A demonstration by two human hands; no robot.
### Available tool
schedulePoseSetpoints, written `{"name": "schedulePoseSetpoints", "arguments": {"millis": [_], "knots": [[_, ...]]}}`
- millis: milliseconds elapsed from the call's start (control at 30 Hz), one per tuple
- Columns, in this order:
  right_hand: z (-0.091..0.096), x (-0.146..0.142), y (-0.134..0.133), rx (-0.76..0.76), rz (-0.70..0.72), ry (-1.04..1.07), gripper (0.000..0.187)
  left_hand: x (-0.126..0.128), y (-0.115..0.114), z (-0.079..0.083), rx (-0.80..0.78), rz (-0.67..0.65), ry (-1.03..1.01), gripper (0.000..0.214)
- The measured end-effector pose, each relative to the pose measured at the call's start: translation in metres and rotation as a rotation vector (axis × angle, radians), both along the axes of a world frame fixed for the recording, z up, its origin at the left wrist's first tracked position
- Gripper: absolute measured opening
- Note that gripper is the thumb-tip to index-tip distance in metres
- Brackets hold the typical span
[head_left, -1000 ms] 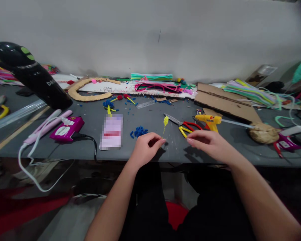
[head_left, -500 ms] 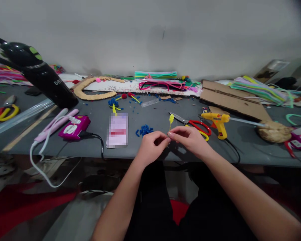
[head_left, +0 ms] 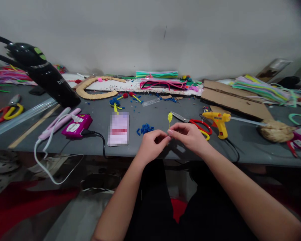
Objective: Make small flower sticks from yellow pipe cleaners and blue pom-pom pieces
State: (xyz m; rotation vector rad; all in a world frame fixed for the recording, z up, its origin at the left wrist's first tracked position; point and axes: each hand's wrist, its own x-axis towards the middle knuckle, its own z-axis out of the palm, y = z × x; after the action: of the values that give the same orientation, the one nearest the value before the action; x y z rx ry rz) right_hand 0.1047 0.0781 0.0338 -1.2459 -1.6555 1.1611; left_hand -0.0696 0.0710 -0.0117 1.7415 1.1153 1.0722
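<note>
A small yellow pipe-cleaner piece (head_left: 170, 117), with a bunched, fuzzy top on a thin stem, stands upright above my fingertips. My right hand (head_left: 188, 136) pinches the stem between thumb and fingers. Touching it from the other side, my left hand (head_left: 153, 144) is closed in a pinch at the stem's lower end, which the fingers hide. Beside my left hand lies a pile of short blue pipe-cleaner bits (head_left: 145, 129). Red-and-yellow-handled scissors (head_left: 200, 125) rest partly open just beyond my right hand.
To the right lies a yellow glue gun (head_left: 218, 122) with its cord. On the left are a pixelated flat card or phone (head_left: 118, 130), a purple plug box (head_left: 77, 126), a pink straightener-like tool (head_left: 57, 125) and a black bottle (head_left: 52, 82). Cardboard (head_left: 233, 98) lies behind.
The yellow piece's top has tipped slightly left and stands straighter. Both hands stay pinched together in nearly the same place. The camera view has shifted a little.
</note>
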Motion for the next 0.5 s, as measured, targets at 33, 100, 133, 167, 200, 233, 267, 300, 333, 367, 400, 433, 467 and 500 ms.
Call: {"name": "schedulePoseSetpoints", "arguments": {"millis": [33,100,133,167,200,233,267,300,333,367,400,433,467,500], "knots": [[0.0007,0.0004,0.0007,-0.005,0.005,0.001,0.027,-0.0002,0.0001,-0.0001,-0.001,0.008,-0.004,0.023],[0.0012,0.0023,0.0021,-0.014,0.009,-0.001,0.029,-0.0006,0.0004,-0.0002,-0.007,0.021,-0.01,0.023],[0.0012,0.0034,0.0027,-0.012,0.005,-0.004,0.03,-0.0009,0.0004,-0.0002,-0.012,0.024,-0.012,0.023],[0.0011,0.0043,0.0032,-0.002,-0.006,-0.005,0.031,-0.001,0.0005,0.0,-0.016,0.022,-0.012,0.024],[0.0009,0.005,0.0035,0.01,-0.021,-0.005,0.032,-0.0011,0.0005,0.0002,-0.02,0.016,-0.01,0.024],[0.0007,0.0052,0.0036,0.022,-0.035,-0.006,0.033,-0.0011,0.0005,0.0005,-0.023,0.009,-0.006,0.023],[0.0005,0.005,0.0037,0.029,-0.046,-0.009,0.033,-0.0011,0.0005,0.0009,-0.025,0.001,0.001,0.023],[0.0003,0.0044,0.0037,0.034,-0.051,-0.014,0.032,-0.001,0.0005,0.0013,-0.027,-0.005,0.008,0.023],[0.0001,0.0035,0.0037,0.037,-0.052,-0.018,0.031,-0.0008,0.0004,0.0017,-0.028,-0.011,0.016,0.023],[0.0,0.0026,0.0038,0.04,-0.05,-0.022,0.031,-0.0007,0.0002,0.0021,-0.029,-0.017,0.022,0.024],[-0.0002,0.0017,0.0039,0.043,-0.046,-0.025,0.03,-0.0006,0.0,0.0026,-0.029,-0.023,0.028,0.024],[-0.0002,0.001,0.0039,0.048,-0.044,-0.026,0.029,-0.0005,-0.0003,0.003,-0.028,-0.03,0.03,0.024],[-0.0002,0.0007,0.0039,0.052,-0.041,-0.024,0.029,-0.0005,-0.0006,0.0034,-0.028,-0.036,0.029,0.025],[-0.0001,0.0007,0.0038,0.054,-0.036,-0.02,0.028,-0.0007,-0.001,0.0039,-0.03,-0.04,0.019,0.025]]}}
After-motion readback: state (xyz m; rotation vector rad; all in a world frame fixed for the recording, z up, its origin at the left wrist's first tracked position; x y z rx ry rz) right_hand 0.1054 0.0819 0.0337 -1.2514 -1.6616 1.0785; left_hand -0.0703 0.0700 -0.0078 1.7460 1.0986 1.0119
